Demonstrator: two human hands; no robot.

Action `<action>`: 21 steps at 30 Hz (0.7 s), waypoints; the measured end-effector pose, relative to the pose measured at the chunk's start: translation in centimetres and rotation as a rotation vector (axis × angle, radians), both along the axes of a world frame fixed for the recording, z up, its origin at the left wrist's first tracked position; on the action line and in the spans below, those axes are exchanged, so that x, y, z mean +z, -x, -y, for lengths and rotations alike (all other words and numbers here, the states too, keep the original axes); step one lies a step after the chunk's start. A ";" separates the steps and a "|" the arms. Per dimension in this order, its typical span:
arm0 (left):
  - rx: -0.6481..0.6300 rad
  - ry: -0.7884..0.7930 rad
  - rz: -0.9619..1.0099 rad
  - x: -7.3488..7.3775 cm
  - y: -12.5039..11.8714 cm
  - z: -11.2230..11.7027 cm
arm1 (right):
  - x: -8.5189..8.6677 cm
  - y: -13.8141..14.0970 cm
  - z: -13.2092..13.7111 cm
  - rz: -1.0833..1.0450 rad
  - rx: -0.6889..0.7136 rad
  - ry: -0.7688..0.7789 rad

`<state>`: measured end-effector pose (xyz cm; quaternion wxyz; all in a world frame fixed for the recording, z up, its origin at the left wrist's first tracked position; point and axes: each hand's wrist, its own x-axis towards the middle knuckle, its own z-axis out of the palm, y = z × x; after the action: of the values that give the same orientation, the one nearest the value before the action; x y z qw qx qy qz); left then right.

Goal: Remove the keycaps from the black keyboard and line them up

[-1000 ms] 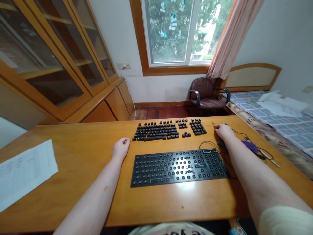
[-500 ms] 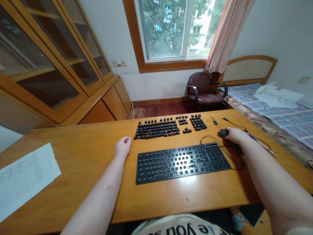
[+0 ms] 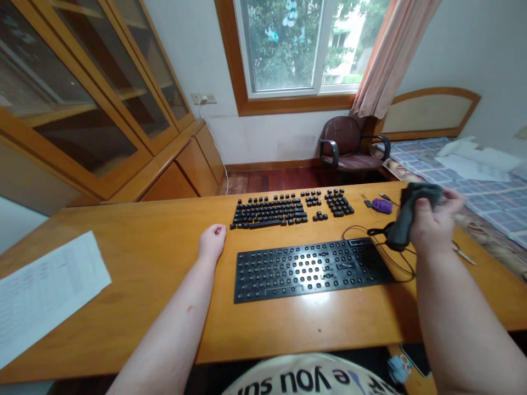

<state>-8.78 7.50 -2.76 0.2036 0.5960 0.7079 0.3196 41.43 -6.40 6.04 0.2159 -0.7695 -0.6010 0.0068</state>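
Observation:
My right hand is closed around a dark grey, bulky handheld device with a rounded black end pointing down. It is lifted above the desk, right of the keyboard; its exact kind I cannot tell. The black keyboard base lies flat in front of me, stripped of its keycaps. Behind it the loose black keycaps are laid out in keyboard order. My left hand rests on the desk as a loose fist, left of the keycaps, with nothing visible in it.
On the desk's right lie a purple object, a small black piece, a thin black cable and a slim pale tool. Printed papers lie at the left. A chair and bed stand beyond.
My right hand has raised the dark device off the desk and turned it. The purple object behind it now shows more fully. The view has shifted slightly; my left hand stays in place.

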 end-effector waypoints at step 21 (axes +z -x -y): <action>-0.028 0.472 1.047 2.4 -2.4 12.3 | -5.9 15.9 2.4 0.163 0.316 0.015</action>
<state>-6.36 -4.83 -0.37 0.6588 0.3059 0.5569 0.4028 25.55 -8.76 0.18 0.1571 -0.6649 -0.7301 -0.0172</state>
